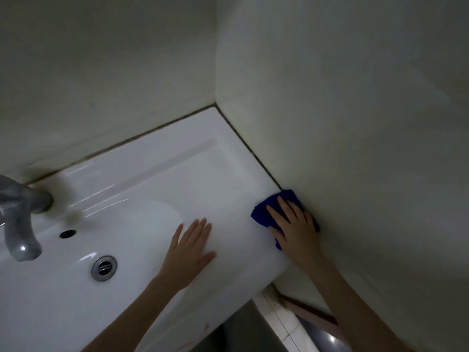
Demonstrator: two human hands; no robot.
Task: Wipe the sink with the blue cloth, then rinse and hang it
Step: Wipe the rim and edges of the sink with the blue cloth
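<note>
- The left hand [189, 246] is laid flat on the sink [203, 153], on the flat ledge to the right of the basin; its fingers are straight and nothing is held.
- The right hand [294, 229] is pressed flat – fingers spread, not curled – on the blue cloth [261, 212], well apart from the left.
- The cloth is bunched at the sink's right edge, touching the side wall [355, 123], about midway between the front and back corners.
- The task is judged to be in its first part: the right ledge is being wiped, and how much of the sink has been covered cannot be told.
- Further in, the drain [104, 268] and overflow hole [67, 233] are seen in the basin, where no standing water is made out.
- At the back left, no stream is seen at the tap [20, 224] – rinsing is judged not yet begun.
- No hook or rail is in view, so hanging is left to do.
</note>
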